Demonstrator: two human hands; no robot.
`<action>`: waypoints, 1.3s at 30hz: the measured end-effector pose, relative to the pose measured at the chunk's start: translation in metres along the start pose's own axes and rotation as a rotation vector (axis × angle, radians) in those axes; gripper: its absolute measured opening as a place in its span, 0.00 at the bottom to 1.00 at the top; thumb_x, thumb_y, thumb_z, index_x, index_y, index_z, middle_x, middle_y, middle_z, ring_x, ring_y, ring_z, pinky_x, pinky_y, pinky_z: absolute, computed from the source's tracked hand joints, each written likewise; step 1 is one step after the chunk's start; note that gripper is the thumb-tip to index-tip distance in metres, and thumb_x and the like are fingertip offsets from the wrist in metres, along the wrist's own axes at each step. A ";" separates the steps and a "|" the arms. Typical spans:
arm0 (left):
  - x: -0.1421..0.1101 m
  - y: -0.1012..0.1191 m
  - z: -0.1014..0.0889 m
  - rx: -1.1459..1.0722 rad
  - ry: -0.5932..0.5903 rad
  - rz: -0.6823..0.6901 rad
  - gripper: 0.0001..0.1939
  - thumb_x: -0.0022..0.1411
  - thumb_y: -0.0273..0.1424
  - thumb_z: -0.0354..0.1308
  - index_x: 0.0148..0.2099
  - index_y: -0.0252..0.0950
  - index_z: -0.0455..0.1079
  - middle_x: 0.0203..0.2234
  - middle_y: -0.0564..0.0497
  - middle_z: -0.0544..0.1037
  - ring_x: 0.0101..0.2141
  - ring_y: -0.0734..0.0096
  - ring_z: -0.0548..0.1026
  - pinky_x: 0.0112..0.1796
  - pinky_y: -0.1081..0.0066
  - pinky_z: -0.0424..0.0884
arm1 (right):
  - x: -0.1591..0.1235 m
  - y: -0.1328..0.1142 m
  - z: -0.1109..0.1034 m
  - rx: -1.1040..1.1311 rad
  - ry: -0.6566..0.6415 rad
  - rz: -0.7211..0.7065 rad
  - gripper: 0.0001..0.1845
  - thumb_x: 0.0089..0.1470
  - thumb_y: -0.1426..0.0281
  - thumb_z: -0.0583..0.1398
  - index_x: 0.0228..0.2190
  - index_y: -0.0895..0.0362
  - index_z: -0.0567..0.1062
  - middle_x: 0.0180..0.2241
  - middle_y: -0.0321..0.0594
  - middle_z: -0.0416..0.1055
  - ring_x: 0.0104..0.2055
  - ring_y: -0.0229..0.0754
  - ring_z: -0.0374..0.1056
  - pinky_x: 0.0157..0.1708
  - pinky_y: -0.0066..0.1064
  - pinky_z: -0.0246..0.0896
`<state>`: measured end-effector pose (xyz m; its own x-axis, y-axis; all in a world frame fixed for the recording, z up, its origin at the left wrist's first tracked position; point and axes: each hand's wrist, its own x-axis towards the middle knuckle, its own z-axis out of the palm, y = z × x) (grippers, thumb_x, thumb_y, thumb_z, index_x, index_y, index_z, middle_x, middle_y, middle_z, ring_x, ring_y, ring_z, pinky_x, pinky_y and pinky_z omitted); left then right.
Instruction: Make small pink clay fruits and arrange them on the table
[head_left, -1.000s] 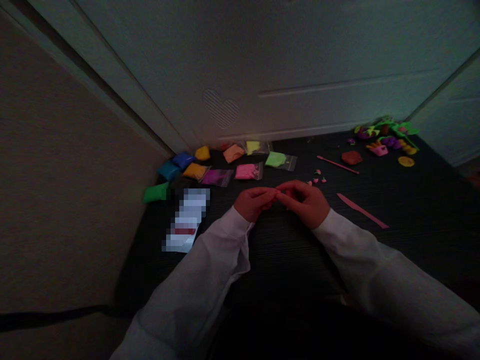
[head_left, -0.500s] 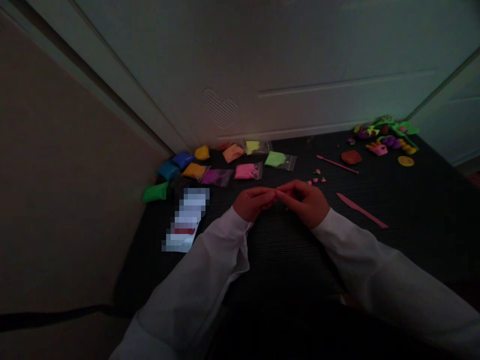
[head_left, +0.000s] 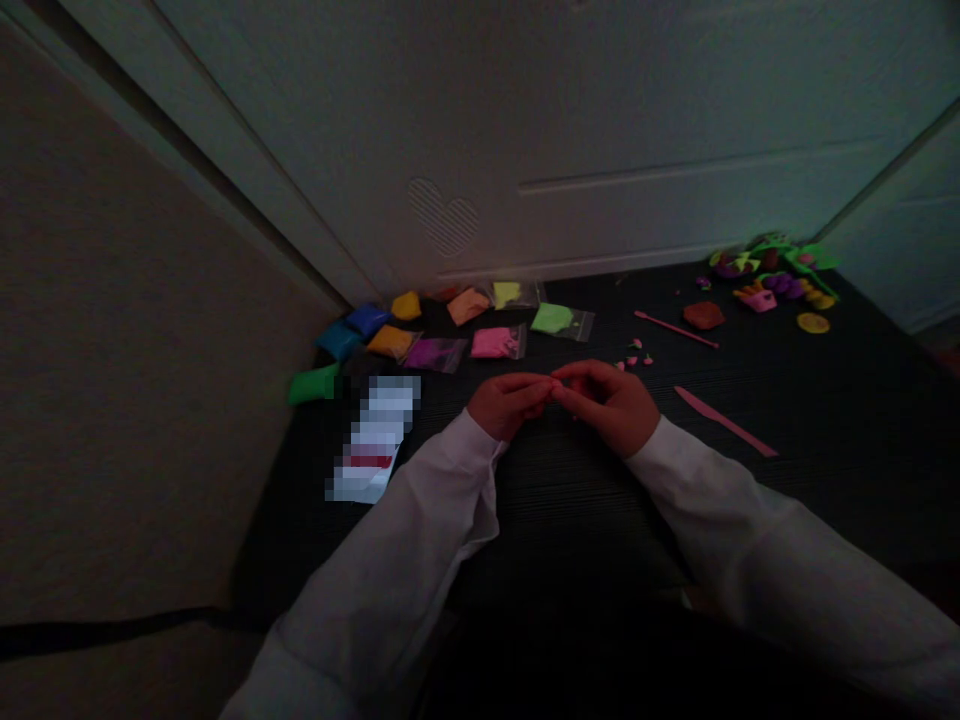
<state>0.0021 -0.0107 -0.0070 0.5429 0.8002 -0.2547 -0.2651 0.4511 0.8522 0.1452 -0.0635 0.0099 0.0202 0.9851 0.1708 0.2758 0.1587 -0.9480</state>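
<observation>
My left hand (head_left: 506,403) and my right hand (head_left: 611,403) meet fingertip to fingertip over the dark table (head_left: 570,520). Both are closed in a pinch on a tiny pink piece (head_left: 556,385) between them, too small and dim to name. White sleeves cover both arms. A few small pink and green bits (head_left: 636,353) lie just beyond my right hand. A flat pink knife-like tool (head_left: 724,421) lies to the right of my right hand.
Several small bags of coloured clay lie along the back left: green (head_left: 313,383), blue (head_left: 364,319), pink (head_left: 495,342), light green (head_left: 555,319). A thin pink stick (head_left: 675,329), a brown lump (head_left: 703,315) and small coloured clay models (head_left: 772,272) sit at the back right. A blurred white packet (head_left: 373,440) lies left.
Nothing has visibly changed; both hands stay pinched together in the same spot.
</observation>
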 end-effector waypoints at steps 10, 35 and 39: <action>-0.002 0.004 0.005 -0.033 0.098 0.091 0.10 0.35 0.30 0.65 0.25 0.33 0.73 0.18 0.52 0.71 0.19 0.83 0.63 0.19 0.78 0.52 | -0.001 -0.002 -0.003 -0.133 0.093 -0.059 0.10 0.45 0.64 0.57 0.29 0.57 0.72 0.22 0.34 0.63 0.23 0.33 0.57 0.23 0.27 0.53; -0.002 -0.004 -0.003 0.302 0.140 0.217 0.10 0.41 0.34 0.62 0.29 0.35 0.72 0.20 0.55 0.71 0.21 0.82 0.64 0.23 0.77 0.58 | -0.002 -0.004 -0.001 -0.232 0.046 -0.090 0.10 0.47 0.64 0.56 0.27 0.58 0.71 0.20 0.34 0.62 0.23 0.32 0.56 0.23 0.27 0.52; -0.003 -0.004 -0.001 0.272 0.123 0.184 0.13 0.41 0.35 0.62 0.32 0.35 0.72 0.22 0.54 0.72 0.20 0.83 0.63 0.22 0.77 0.57 | -0.001 -0.004 -0.001 -0.185 0.070 -0.056 0.11 0.46 0.63 0.56 0.26 0.58 0.71 0.20 0.34 0.62 0.22 0.32 0.56 0.22 0.26 0.52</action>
<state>0.0006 -0.0141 -0.0105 0.4013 0.9075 -0.1243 -0.1185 0.1860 0.9754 0.1449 -0.0649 0.0133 0.0645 0.9672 0.2459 0.4500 0.1917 -0.8722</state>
